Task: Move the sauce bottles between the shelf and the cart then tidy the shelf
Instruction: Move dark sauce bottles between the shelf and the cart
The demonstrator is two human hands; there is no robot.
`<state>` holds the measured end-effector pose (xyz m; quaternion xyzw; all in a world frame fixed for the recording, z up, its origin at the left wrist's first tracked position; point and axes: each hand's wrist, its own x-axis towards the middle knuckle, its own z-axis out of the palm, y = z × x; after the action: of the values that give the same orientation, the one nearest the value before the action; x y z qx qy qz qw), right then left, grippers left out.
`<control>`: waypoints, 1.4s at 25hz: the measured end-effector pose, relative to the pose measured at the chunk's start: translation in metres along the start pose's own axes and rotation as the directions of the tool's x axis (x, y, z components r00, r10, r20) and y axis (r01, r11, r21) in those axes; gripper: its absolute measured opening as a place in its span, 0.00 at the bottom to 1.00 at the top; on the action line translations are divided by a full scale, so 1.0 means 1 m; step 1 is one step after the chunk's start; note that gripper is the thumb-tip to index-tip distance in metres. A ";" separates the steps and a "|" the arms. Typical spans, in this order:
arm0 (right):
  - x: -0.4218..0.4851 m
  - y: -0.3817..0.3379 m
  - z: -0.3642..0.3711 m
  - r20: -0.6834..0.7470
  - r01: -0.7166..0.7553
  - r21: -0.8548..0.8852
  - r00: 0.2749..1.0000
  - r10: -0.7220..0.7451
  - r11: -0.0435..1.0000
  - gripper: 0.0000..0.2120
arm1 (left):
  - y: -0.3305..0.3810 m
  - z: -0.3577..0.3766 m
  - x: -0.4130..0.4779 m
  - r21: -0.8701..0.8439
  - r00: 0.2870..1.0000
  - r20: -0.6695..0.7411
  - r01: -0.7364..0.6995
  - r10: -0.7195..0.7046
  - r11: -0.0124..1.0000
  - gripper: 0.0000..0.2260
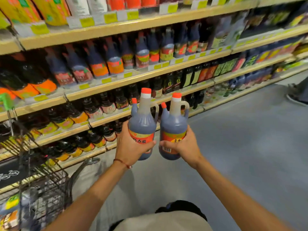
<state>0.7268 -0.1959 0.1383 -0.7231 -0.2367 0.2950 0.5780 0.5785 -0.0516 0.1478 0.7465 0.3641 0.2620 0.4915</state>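
Far left, in front of the lower tiers of the shelf (133, 79), we are seeing the wire cart (50, 177) standing with blurred labelled items in its basket. Moving right, the left hand (130, 147) is wrapping the label band of the left sauce bottle (141, 124), thumb across the front and fingers curled behind. That bottle is hanging in the air in front of the shelf, off it, level with its lower tiers. Close beside it, contact unclear, the right sauce bottle (174, 125) is sitting in the right hand (186, 147), which is gripping it low, thumb by the barcode and fingers round the back. We are reading both long axes as near upright, orange caps pointing up and leaning slightly toward the shelf, handles facing right. Most of each bottle is rising above its gripping fingers, so each hand is carrying from near the base. We are judging the left hand as nearer the cart and both hands about equally far from the shelf. A cart move is calling for a swing left and down, a shelf move for a push forward; which one we cannot tell.
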 end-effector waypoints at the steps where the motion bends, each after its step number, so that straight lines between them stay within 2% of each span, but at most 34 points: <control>1: 0.009 0.003 -0.023 -0.010 0.002 0.008 1.000 -0.002 1.000 0.40 | 0.009 0.022 0.009 0.014 1.000 0.008 -0.015 0.015 1.000 0.38; 6: 0.051 0.014 -0.119 -0.086 0.009 0.046 0.996 -0.005 0.999 0.38 | 0.056 0.117 0.053 0.039 0.997 0.045 -0.071 0.070 0.997 0.36; 13: 0.122 0.033 -0.232 -0.244 -0.052 0.105 0.967 0.077 0.993 0.38 | 0.098 0.240 0.130 0.056 0.975 0.200 -0.111 0.098 0.992 0.37; 22: 0.263 0.044 -0.388 -0.340 -0.092 0.080 0.934 0.114 0.993 0.38 | 0.159 0.432 0.271 0.001 0.941 0.333 -0.057 0.053 0.998 0.39; 25: 0.304 0.043 -0.443 -0.375 -0.097 0.086 0.919 0.122 0.992 0.42 | 0.187 0.491 0.309 -0.005 0.942 0.332 -0.055 0.054 0.998 0.39; 29: 0.357 0.049 -0.519 -0.345 -0.059 0.069 0.935 0.079 0.996 0.38 | 0.212 0.571 0.342 -0.011 0.957 0.283 -0.068 0.069 0.998 0.42; 32: 0.402 0.058 -0.587 -0.287 -0.034 0.060 0.957 0.050 0.998 0.36 | 0.236 0.636 0.363 -0.010 0.974 0.224 -0.027 0.028 1.000 0.40; 35: 0.436 0.063 -0.660 -0.186 -0.039 0.027 0.982 0.044 0.999 0.39 | 0.259 0.694 0.380 0.005 0.989 0.146 0.034 -0.034 0.999 0.45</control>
<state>1.5006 -0.3714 0.1148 -0.7457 -0.1629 0.2406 0.5996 1.3994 -0.1897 0.1359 0.7579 0.3403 0.1978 0.5202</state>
